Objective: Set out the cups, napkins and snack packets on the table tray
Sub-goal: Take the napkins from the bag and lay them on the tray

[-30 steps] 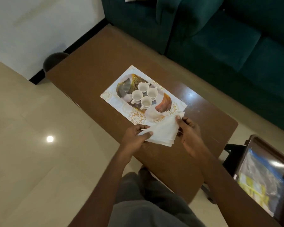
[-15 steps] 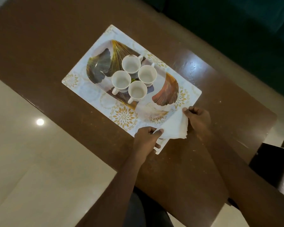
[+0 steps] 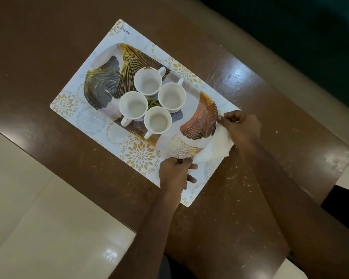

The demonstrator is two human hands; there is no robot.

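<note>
**Napkins at the tray's near corner**

4 white cups (image 3: pixel 149 82), all empty, are standing clustered on the leaf-patterned tray (image 3: pixel 103 81), which is lying on a placemat (image 3: pixel 69 103) on the brown table (image 3: pixel 240 208). The left hand (image 3: pixel 175 174) is pinching the tray's near edge. The right hand (image 3: pixel 240 129) is gripping its right end, fingers curled. White napkins (image 3: pixel 216 148) are lying between both hands, partly tucked beneath the tray's corner.

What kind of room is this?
Probably a home living room: a low brown table beside a dark green sofa on a tiled floor, with a tray of four white cups set out for serving.
</note>
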